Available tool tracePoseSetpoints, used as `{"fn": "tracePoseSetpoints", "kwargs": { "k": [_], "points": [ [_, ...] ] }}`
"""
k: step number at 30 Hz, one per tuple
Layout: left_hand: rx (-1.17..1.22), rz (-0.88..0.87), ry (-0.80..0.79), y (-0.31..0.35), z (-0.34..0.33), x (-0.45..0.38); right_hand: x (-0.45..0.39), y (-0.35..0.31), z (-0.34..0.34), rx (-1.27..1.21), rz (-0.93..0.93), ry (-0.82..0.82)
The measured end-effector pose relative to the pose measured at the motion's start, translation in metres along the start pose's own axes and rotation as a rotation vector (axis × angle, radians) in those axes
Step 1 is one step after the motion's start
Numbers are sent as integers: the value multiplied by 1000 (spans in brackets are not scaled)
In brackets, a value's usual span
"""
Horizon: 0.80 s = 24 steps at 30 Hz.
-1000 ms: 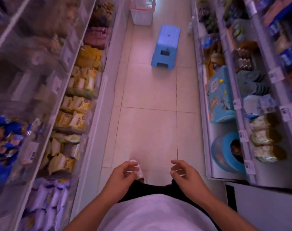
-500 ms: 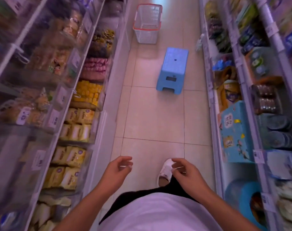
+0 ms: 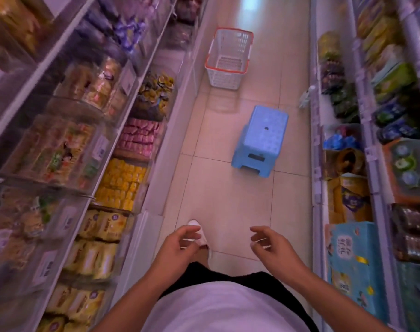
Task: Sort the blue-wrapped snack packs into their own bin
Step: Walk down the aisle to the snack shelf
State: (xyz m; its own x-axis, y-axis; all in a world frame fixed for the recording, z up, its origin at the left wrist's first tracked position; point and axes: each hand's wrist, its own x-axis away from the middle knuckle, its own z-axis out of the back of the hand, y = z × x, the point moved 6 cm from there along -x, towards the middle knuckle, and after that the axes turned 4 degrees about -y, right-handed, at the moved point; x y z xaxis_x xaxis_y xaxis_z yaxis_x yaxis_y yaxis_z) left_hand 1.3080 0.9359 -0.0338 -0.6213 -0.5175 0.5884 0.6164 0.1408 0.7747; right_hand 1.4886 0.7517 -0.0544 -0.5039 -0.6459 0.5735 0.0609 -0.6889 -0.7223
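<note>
So the person is standing in a shop aisle, and neither hand has anything in it. The left hand [image 3: 178,245] and right hand [image 3: 271,244] both hang out in front of the waist around 6 o'clock in the view, fingers loosely curled, relaxed, palms turned toward each other.

No clearly blue-wrapped snack packs are within reach here. The closest bluish packs are in the bluish-purple bin [image 3: 130,32] way up at 11 o'clock on the left shelves, well apart from the fingers, too blurry to tell which way they lie. The left hand is on that side, so it looks like the nearer one for a reach.

Nearer on the left are yellow packs [image 3: 120,183] at 9 o'clock. Up the aisle sit a blue stool [image 3: 261,140] and a white basket [image 3: 228,58] at 12 o'clock.
</note>
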Motion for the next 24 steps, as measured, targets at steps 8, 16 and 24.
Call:
{"fn": "tracePoseSetpoints", "kwargs": {
  "k": [8,16,24],
  "points": [
    [-50,-53,-36,85,66,-126,-112,-82,32,-89,-7,38],
    [-53,23,41,143,91,-245,-245,-128,94,-82,19,-24],
    [65,-5,110,240,97,-350,-370,-184,171,53,86,-146]
  ]
}}
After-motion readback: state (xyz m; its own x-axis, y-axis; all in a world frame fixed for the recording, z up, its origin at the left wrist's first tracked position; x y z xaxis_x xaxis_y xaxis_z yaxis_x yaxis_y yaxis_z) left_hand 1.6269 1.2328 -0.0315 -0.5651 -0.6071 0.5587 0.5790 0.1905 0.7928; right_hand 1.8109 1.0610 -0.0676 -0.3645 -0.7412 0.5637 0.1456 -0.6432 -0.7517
